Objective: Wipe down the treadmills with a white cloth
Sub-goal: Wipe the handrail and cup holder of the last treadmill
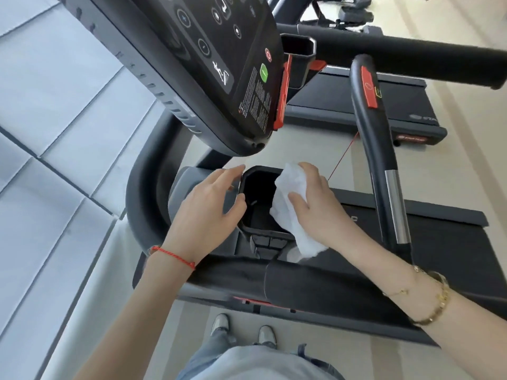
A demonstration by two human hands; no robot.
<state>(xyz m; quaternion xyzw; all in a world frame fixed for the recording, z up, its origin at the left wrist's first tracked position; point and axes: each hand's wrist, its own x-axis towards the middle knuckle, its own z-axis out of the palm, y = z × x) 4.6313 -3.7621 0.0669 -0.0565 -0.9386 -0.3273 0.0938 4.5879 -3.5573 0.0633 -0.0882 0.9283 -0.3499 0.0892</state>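
Observation:
I stand at the front of a black treadmill whose console [219, 67] tilts above a deep black holder pocket [259, 204]. My right hand [318, 204] holds a crumpled white cloth [290, 204] against the pocket's right rim, thumb curled over the cloth. The cloth's lower end hangs down past the small buttons below the pocket. My left hand [211, 204] rests on the pocket's left rim with its fingers nearly straight, holding nothing.
A curved black handrail [381, 165] with a red pad rises on the right, and a padded bar [301, 275] crosses under my wrists. A second treadmill [365, 105] stands beyond. Grey panelled wall runs along the left; my shoes [241, 330] show below.

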